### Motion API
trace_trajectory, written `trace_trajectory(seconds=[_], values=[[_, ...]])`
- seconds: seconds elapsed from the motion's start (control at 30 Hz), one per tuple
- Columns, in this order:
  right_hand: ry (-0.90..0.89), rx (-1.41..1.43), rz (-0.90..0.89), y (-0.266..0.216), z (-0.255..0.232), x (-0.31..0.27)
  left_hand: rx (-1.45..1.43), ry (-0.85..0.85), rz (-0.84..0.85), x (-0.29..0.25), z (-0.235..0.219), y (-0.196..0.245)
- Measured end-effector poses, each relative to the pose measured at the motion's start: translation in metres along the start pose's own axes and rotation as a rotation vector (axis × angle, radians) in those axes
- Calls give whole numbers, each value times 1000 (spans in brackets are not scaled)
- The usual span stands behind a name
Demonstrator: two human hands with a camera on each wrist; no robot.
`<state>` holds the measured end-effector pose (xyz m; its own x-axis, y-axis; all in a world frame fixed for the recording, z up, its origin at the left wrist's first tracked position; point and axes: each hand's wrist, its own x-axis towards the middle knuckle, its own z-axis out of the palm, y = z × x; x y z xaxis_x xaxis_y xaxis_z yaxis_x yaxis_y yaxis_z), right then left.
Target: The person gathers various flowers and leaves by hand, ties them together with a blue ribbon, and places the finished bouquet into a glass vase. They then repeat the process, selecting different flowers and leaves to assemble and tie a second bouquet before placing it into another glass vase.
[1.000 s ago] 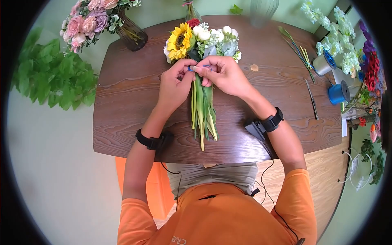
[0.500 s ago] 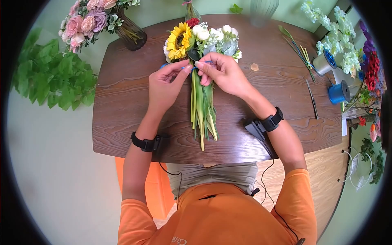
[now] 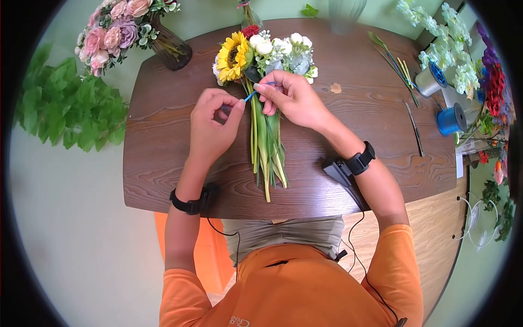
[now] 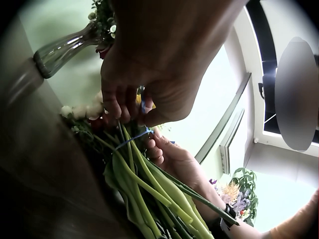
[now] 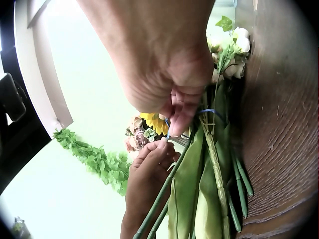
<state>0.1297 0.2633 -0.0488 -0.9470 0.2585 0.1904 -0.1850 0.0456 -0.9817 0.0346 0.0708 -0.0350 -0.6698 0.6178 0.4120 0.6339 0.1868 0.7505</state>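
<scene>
A bouquet lies on the table, its sunflower [image 3: 233, 57] and white blooms [image 3: 263, 46] at the far end and its green stems [image 3: 264, 144] toward the person. Blue ribbon [image 5: 212, 111] circles the stems just below the blooms. Between thumb and index finger, the left hand [image 3: 213, 122] pinches one ribbon end, left of the stems. The right hand [image 3: 294, 101] sits over the binding point, thumb and fingertips pinching the ribbon close to the stems. A short taut length of ribbon [image 3: 250, 96] spans the two hands. In the left wrist view, the ribbon [image 4: 130, 141] crosses the stems.
On the right stand a blue spool [image 3: 451, 120] and a pale spool [image 3: 430, 80]. Near them lie a slender dark tool [image 3: 415, 129] and cut stems [image 3: 404, 71]. A brown glass vase [image 3: 171, 52] with pink flowers is at back left, a clear vase [image 3: 346, 15] behind.
The left hand has moved down and left, away from the right hand, drawing the blue ribbon out between them. The right hand stays by the stems.
</scene>
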Motion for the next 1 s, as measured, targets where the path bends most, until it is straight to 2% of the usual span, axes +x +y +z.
trace_trajectory(seconds=[0.03, 0.07, 0.13, 0.23, 0.37, 0.47, 0.53, 0.67, 0.77, 0.87, 0.97, 1.0], values=[[1, -1, 7, -2, 0, 0, 13, 49, 84, -1, 0, -2], [3, -1, 14, -2, 1, -1, 13, 48, 85, -1, 0, -4], [5, -1, 12, -2, 1, -1, -26, -60, 156, 0, -2, -6], [-1, -15, 4, 0, 1, -1, 5, -112, 242, 4, 5, -1], [9, -42, -11, 0, 1, -1, 18, -86, 260, 12, 16, -1], [9, -73, -23, -5, 0, -2, 11, -76, 188, 14, 22, -4], [7, -73, -26, -5, -1, -3, -27, 4, 130, 15, 25, -5], [-3, -96, -24, -3, -1, -2, 41, 30, 100, 20, 28, -4], [-6, -97, -32, -1, 0, -2, -69, 22, 56, 22, 31, -6], [-9, -81, -34, 1, 1, -2, -63, 0, 147, 21, 33, -14], [-4, -72, -25, 1, 0, -2, -181, -60, 60, 21, 31, -20], [-5, -73, -25, 1, 0, -1, -310, -137, -19, 22, 28, -24]])
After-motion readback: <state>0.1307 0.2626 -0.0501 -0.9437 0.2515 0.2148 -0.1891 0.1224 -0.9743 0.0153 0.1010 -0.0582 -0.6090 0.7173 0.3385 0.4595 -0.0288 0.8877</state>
